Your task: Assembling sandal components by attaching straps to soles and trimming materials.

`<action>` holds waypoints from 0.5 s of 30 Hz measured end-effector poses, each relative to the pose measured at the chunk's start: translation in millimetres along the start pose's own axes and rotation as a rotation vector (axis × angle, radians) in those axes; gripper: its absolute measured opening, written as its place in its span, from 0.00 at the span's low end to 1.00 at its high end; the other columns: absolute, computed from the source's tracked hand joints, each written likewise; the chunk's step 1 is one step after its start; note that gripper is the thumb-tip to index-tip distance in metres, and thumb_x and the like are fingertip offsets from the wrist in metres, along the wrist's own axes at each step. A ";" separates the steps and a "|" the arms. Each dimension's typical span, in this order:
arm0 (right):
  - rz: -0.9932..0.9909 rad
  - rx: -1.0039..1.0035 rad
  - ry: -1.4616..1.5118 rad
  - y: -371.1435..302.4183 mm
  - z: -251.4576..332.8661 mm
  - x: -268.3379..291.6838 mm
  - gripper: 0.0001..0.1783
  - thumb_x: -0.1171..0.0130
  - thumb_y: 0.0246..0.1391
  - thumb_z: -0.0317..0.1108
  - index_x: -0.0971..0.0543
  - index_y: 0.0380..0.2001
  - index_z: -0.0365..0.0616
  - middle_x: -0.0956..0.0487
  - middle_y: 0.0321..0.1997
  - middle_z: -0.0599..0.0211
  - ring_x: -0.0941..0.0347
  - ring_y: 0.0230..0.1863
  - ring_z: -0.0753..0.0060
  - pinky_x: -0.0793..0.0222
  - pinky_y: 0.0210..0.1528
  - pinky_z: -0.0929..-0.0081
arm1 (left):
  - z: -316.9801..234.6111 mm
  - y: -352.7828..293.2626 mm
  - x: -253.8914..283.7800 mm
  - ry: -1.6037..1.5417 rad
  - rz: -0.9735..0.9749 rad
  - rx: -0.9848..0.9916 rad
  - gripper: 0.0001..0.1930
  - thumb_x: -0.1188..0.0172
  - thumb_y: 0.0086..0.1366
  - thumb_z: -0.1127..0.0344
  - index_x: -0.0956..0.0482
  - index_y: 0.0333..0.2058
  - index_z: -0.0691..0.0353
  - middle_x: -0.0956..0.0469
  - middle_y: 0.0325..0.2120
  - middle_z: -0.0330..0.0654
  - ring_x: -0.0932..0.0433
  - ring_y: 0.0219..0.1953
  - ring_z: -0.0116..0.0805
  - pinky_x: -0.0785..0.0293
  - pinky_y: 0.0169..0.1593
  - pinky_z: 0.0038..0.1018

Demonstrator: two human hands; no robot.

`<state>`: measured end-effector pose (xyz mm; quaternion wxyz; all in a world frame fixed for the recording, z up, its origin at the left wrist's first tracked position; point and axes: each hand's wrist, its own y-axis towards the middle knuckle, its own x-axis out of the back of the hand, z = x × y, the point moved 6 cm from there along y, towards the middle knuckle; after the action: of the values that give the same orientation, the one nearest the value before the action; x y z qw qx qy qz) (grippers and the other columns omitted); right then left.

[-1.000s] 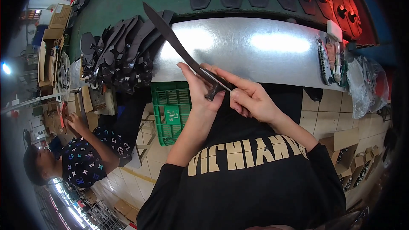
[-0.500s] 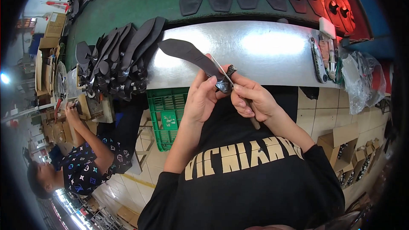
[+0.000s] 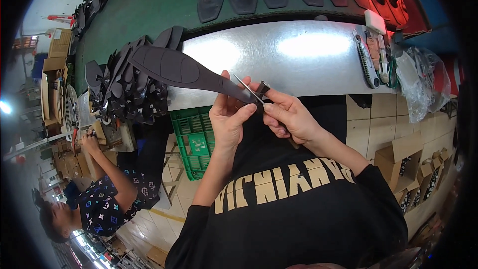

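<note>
My left hand is closed on the narrow end of a dark sandal. Its long flat sole points up and left, with the broad, line-marked face toward me. A shiny black strap piece sticks up near my right fingertips. My right hand grips a slim, pointed metal tool, its brownish handle partly hidden under the palm. The tool's shaft crosses the narrow end of the sandal beside my left thumb; whether it touches the sandal I cannot tell.
A metal-topped bench lies ahead. Piled sandals sit at left, and a row of soles stands on the green table. A box cutter is at right. Below are a green crate and a co-worker.
The sandal has turned over in my left hand, bringing its broad, line-marked face into view, and it reaches farther left. The tool stays in my right hand. The whole view has shifted slightly.
</note>
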<state>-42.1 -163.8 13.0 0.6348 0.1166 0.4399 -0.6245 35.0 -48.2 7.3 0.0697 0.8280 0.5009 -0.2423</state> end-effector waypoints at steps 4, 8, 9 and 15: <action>-0.019 0.045 -0.050 5.7 0.3 2.8 0.26 0.56 0.67 0.32 0.39 0.67 0.53 0.36 0.19 0.80 0.45 0.15 0.90 0.49 0.15 0.91 | -1.5 3.4 -1.5 -0.006 0.008 0.006 0.44 0.38 0.53 0.85 0.47 0.67 0.60 0.30 0.56 0.54 0.26 0.55 0.40 0.30 0.58 0.34; 0.052 0.009 -0.052 8.4 6.6 -7.2 0.26 0.55 0.66 0.33 0.39 0.66 0.49 0.36 0.19 0.79 0.44 0.15 0.90 0.48 0.15 0.90 | -24.6 3.3 4.0 0.063 0.051 -0.107 0.42 0.38 0.55 0.82 0.47 0.67 0.61 0.30 0.57 0.55 0.26 0.55 0.41 0.31 0.59 0.36; 0.125 0.033 0.027 6.0 10.9 -10.4 0.26 0.55 0.66 0.33 0.39 0.66 0.46 0.36 0.18 0.78 0.44 0.14 0.89 0.48 0.15 0.90 | -33.1 4.0 -1.3 0.082 0.115 -0.110 0.41 0.39 0.56 0.81 0.48 0.67 0.62 0.31 0.57 0.55 0.26 0.55 0.41 0.31 0.59 0.36; -0.019 0.427 -0.119 -10.9 69.8 24.9 0.26 0.52 0.64 0.39 0.35 0.59 0.34 0.37 0.16 0.76 0.46 0.12 0.88 0.48 0.12 0.88 | -153.3 32.0 52.6 0.333 -0.066 -0.318 0.21 0.55 0.62 0.75 0.31 0.54 0.76 0.23 0.48 0.52 0.19 0.42 0.40 0.26 0.52 0.33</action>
<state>-27.2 -231.8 40.6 0.6148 0.2071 0.2604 -0.7150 133.4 32.9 112.2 0.1075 0.8182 0.5644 -0.0224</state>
